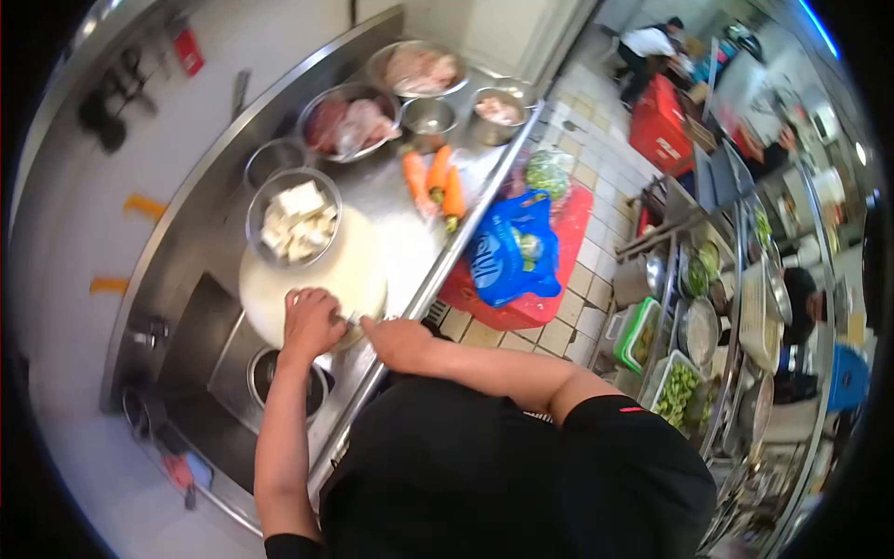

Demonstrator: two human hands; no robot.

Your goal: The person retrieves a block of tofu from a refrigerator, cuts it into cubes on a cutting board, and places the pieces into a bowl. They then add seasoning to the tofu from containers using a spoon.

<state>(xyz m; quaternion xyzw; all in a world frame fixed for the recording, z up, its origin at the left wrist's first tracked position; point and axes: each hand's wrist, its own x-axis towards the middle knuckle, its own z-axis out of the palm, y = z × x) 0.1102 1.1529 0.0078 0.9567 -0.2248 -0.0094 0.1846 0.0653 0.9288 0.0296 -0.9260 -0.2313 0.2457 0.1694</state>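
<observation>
My left hand (314,321) is on the near part of a round, pale cutting board (363,252), its fingers bent and pressed down. Whatever lies under them is hidden. At the board's near right edge, my right hand (396,343) is closed in a fist around what looks like a knife (351,320); only a small shiny sliver shows between the hands. Just beyond my left hand, a clear bowl (254,219) stands on the board, filled with white, tofu-like chunks (303,200).
A sink (200,326) lies left of the board. Carrots (438,172) and metal bowls of raw meat (349,121) stand farther along the steel counter. A blue bag (517,247) rests on a red crate (577,224) to the right. Food shelves (684,279) and other people (647,42) are beyond.
</observation>
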